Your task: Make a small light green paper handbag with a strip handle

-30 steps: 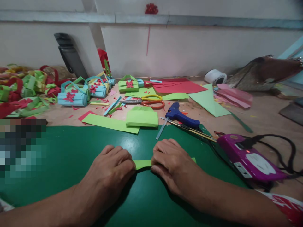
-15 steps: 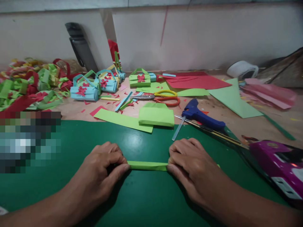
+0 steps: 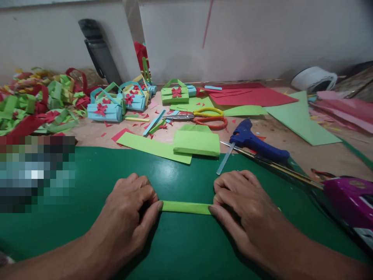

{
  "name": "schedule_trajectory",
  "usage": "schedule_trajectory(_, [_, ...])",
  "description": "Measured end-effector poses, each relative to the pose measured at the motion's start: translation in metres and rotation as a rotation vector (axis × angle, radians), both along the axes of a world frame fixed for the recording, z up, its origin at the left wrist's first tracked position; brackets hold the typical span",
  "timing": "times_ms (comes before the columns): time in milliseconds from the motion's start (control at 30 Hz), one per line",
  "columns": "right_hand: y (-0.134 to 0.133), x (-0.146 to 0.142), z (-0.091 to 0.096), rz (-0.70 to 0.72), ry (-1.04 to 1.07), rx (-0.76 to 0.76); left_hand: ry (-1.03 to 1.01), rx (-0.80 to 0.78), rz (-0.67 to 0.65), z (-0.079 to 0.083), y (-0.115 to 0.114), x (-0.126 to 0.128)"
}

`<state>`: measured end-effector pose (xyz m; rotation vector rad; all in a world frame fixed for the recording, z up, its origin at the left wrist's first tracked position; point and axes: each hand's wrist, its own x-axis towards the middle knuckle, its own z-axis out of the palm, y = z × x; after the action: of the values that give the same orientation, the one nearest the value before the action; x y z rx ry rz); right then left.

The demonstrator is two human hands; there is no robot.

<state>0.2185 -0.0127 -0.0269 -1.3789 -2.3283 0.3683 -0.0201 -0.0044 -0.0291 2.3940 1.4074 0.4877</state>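
Observation:
A narrow folded strip of light green paper (image 3: 186, 207) stretches level between my hands, just over the green mat (image 3: 175, 249). My left hand (image 3: 131, 210) pinches its left part between thumb and curled fingers. Toward the other end, my right hand (image 3: 241, 206) grips the strip the same way, and a small green tip shows beyond its knuckles. Farther back lies a folded light green paper box (image 3: 196, 144), partly over a flat green paper strip (image 3: 154, 147). To the right of the box rests a blue hot glue gun (image 3: 259, 144) with a clear glue stick in its nozzle.
Scissors (image 3: 210, 118) with yellow and orange handles lie among paper scraps. Several small paper bags (image 3: 105, 111) with red bows stand behind. Red sheets (image 3: 250, 95) lie at the back, a purple device (image 3: 349, 198) at the right. A dark bottle (image 3: 100, 54) leans against the wall.
The strip has turned slightly, so more of its flat face shows and its right end sits a little lower. Both hands keep their pinch. The view has shifted slightly.

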Motion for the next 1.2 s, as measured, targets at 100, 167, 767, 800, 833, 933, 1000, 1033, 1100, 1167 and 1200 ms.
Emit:
schedule_trajectory(100, [-0.001, 0.001, -0.001, 0.001, 0.001, 0.015, 0.061, 0.019, -0.003, -0.001, 0.0, 0.001])
schedule_trajectory(167, [-0.001, 0.001, -0.002, 0.005, 0.003, 0.027, 0.083, 0.04, -0.017, -0.001, 0.0, 0.001])
schedule_trajectory(767, [0.001, 0.001, -0.003, 0.008, -0.013, 0.042, 0.198, 0.095, -0.054, -0.004, 0.003, 0.004])
schedule_trajectory(800, [0.001, 0.001, -0.003, 0.006, -0.016, 0.044, 0.203, 0.096, -0.051, -0.004, 0.003, 0.004])
schedule_trajectory(833, [0.001, 0.0, -0.003, 0.006, -0.02, 0.043, 0.206, 0.095, -0.048, -0.003, 0.003, 0.005])
schedule_trajectory(933, [0.001, 0.0, -0.002, 0.003, -0.037, 0.036, 0.212, 0.07, -0.053, -0.001, 0.003, 0.006])
schedule_trajectory(1000, [0.001, 0.0, 0.0, 0.002, -0.046, 0.011, 0.208, 0.037, -0.06, -0.001, 0.003, 0.006])
schedule_trajectory(1033, [0.001, 0.0, 0.0, 0.002, -0.046, -0.008, 0.199, 0.024, -0.065, -0.001, 0.003, 0.006])
schedule_trajectory(1100, [0.002, 0.001, 0.002, 0.005, -0.042, -0.055, 0.19, 0.027, -0.086, -0.003, 0.005, 0.004])
schedule_trajectory(1167, [0.003, 0.001, 0.003, 0.001, -0.04, -0.09, 0.231, 0.063, -0.145, -0.004, 0.008, 0.003])
schedule_trajectory(1200, [0.003, 0.002, 0.004, 0.002, -0.04, -0.098, 0.274, 0.087, -0.188, -0.003, 0.01, 0.003])
